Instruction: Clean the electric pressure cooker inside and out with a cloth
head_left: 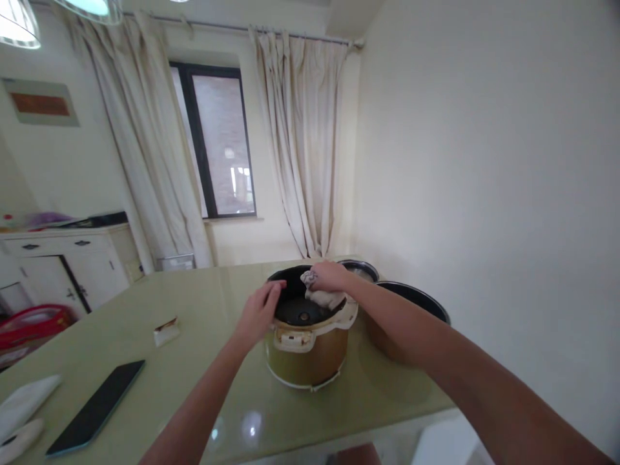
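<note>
An electric cooker body point(320, 358), with a lidless black interior and a pale rim, stands upright on the table in front of me. My left hand point(259, 311) grips the left side of its rim, thumb and fingers over the edge. Bunched in my right hand point(330, 276) is a whitish cloth point(325, 298), pressed against the inner wall at the right. At the bottom of the cooker a small round part point(304, 316) shows. The right forearm partly covers a large dark-lined pot point(411, 296) beside the cooker.
Behind the pot sits a round metal-rimmed vessel point(361, 266). On the left of the pale green table point(208, 303) lie a dark tablet-like slab point(99, 407), a small white packet point(166, 332) and white items point(26, 400). A wall point(494, 194) stands close on the right.
</note>
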`<state>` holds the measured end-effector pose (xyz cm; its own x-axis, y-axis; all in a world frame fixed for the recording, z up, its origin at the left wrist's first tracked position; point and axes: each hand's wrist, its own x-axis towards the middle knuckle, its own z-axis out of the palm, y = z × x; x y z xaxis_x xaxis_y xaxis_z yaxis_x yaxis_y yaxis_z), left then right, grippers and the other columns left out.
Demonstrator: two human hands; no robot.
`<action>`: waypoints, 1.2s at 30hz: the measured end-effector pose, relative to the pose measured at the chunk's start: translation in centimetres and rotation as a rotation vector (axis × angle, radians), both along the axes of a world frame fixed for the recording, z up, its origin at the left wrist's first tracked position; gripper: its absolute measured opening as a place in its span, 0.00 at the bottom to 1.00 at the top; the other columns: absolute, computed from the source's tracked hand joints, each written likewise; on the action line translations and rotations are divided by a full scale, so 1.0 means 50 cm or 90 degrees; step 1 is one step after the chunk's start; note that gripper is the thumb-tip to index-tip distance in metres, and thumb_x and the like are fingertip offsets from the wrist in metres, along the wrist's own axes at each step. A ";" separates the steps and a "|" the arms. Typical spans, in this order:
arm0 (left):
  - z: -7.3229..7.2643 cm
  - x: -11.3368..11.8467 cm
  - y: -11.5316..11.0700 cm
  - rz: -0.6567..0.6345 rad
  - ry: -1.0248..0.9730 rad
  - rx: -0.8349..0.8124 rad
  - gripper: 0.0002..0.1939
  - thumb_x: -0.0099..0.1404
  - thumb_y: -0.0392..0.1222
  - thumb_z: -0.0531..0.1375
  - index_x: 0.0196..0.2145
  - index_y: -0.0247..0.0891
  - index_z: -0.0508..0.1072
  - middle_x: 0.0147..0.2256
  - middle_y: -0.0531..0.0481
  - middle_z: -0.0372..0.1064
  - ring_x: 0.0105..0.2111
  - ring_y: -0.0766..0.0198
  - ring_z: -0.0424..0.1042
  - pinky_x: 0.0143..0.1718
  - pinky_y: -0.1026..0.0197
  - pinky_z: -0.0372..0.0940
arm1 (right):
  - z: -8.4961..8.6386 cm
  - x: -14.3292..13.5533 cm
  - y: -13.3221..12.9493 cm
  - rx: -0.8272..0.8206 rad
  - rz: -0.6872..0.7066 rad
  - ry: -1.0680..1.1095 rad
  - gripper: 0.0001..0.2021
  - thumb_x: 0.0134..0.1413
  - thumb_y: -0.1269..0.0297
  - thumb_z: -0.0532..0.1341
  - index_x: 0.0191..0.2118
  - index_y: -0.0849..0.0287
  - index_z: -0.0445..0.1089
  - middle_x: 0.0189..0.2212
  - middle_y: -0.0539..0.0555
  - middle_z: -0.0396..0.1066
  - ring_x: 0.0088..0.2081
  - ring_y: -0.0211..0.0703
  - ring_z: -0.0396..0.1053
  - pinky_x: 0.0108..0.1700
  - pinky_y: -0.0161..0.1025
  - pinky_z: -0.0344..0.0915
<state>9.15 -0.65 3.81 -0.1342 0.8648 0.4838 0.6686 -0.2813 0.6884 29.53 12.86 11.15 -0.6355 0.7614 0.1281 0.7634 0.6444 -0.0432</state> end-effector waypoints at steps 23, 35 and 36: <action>-0.080 0.082 -0.063 0.052 0.250 0.121 0.44 0.59 0.58 0.68 0.68 0.43 0.62 0.48 0.42 0.79 0.52 0.45 0.75 0.73 0.33 0.42 | -0.050 0.085 -0.169 -0.025 0.128 0.221 0.25 0.60 0.37 0.63 0.37 0.58 0.79 0.31 0.52 0.78 0.35 0.45 0.72 0.38 0.38 0.59; -0.048 -0.040 -0.036 -0.136 0.314 0.102 0.26 0.53 0.62 0.72 0.45 0.45 0.82 0.47 0.44 0.78 0.54 0.47 0.72 0.71 0.39 0.50 | -0.085 0.083 -0.233 0.099 0.057 0.222 0.31 0.56 0.28 0.61 0.42 0.56 0.76 0.38 0.56 0.78 0.44 0.51 0.73 0.51 0.44 0.59; -0.047 -0.058 -0.034 -0.135 0.317 0.098 0.27 0.52 0.61 0.73 0.45 0.45 0.82 0.49 0.43 0.77 0.55 0.46 0.71 0.70 0.40 0.53 | -0.085 0.073 -0.244 0.096 0.080 0.203 0.33 0.53 0.27 0.62 0.42 0.56 0.75 0.39 0.57 0.78 0.45 0.52 0.72 0.51 0.45 0.59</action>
<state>6.27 -2.36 1.48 0.3112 0.7621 0.5678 0.8203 -0.5170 0.2444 33.17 0.65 6.90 -0.6328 0.6371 0.4401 0.6411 0.7498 -0.1636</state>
